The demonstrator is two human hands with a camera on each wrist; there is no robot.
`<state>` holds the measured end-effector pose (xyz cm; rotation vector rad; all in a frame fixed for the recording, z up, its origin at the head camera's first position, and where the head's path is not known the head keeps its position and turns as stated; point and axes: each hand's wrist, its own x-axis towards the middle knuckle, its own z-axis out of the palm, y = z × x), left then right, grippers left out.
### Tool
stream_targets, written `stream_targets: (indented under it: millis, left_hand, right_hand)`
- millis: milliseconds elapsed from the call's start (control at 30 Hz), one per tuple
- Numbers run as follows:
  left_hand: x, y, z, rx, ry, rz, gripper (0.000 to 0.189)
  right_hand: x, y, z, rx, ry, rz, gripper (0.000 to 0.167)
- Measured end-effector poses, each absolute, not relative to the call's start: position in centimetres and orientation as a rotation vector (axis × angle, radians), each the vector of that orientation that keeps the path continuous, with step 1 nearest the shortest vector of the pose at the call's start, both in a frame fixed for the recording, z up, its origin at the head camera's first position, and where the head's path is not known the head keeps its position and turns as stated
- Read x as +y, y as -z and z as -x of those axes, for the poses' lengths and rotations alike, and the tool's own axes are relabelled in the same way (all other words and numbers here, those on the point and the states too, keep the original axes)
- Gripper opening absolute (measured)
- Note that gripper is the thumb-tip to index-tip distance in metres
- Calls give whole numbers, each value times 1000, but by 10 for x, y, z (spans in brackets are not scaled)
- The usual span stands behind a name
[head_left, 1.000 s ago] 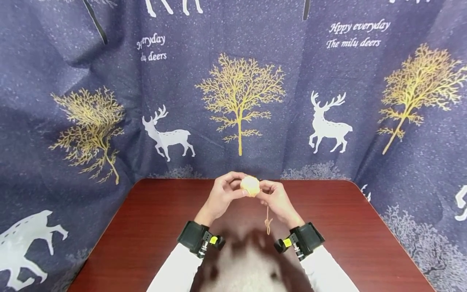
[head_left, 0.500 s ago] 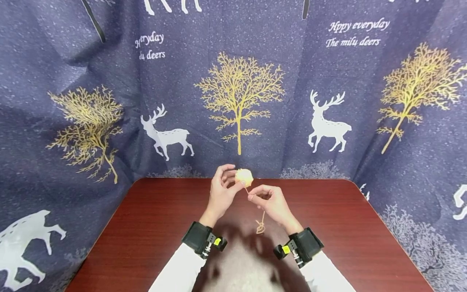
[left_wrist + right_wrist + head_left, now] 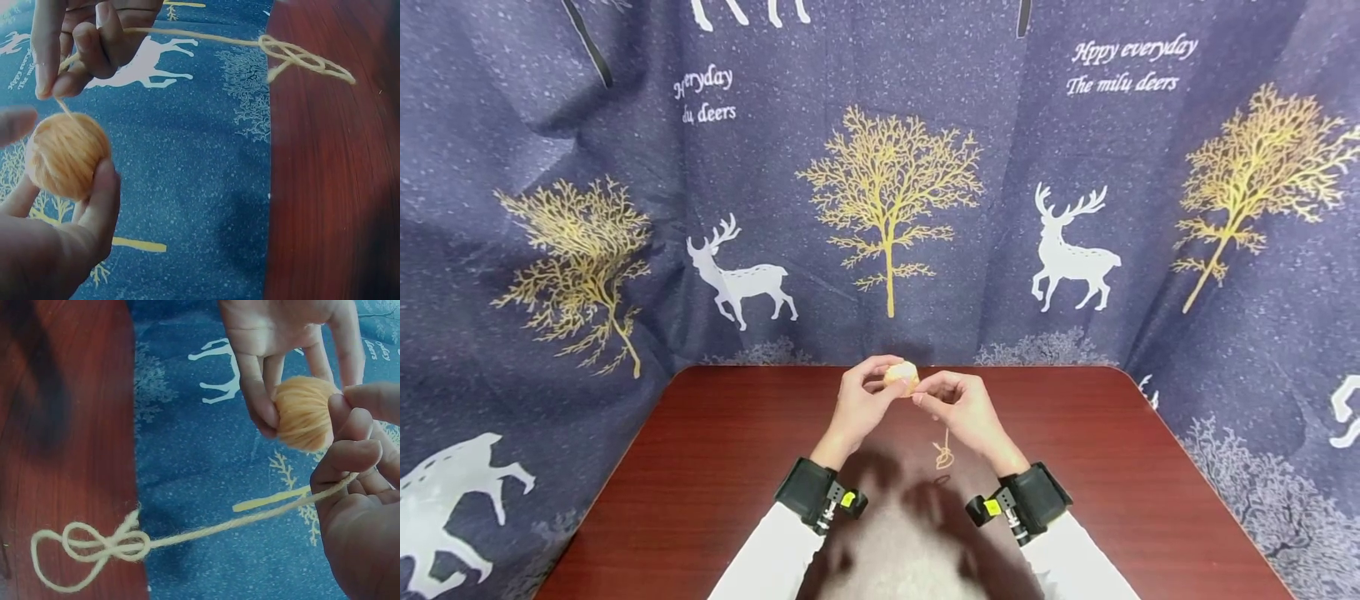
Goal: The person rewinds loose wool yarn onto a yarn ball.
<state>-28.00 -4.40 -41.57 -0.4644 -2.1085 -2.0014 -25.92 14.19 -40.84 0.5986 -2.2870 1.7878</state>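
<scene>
A small ball of yellow-orange yarn is held up over the far part of the table by my left hand, its thumb and fingertips round the ball. Close to the ball's right side, my right hand pinches the strand that runs off it, thumb against forefinger. In the left wrist view a short piece of strand spans from ball to fingertips. The yarn tail passes through the right hand's curled fingers and hangs below, ending in a loose looped knot.
Both hands are above a reddish-brown wooden table with rounded far corners. Behind it hangs a dark blue curtain printed with deer and golden trees. Each wrist wears a black strap with a small camera.
The ball has shifted slightly left, rising and then coming down again. My right hand drew away from it with the strand, then came back close. The knotted tail swung a little.
</scene>
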Motion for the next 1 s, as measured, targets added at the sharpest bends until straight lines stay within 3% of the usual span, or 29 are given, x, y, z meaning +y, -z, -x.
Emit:
stream_targets:
  millis: [333,567,800,1000]
  left_hand:
    - [-46,422,276,-2166,2183,488,40]
    - [-49,422,275,-2120,2349,740,37]
    - [-52,417,275,-1888,2519,932,43]
    - [-51,409,276,-1736,2576,848,41]
  right_hand:
    - [148,394,266,-2262,-1840,-579,10]
    - [154,383,280,-2228,-1903,-565,15]
    - [154,396,290,-2210,-2115,-492,24]
    - [149,415,290,-2170,-2230,-488,12]
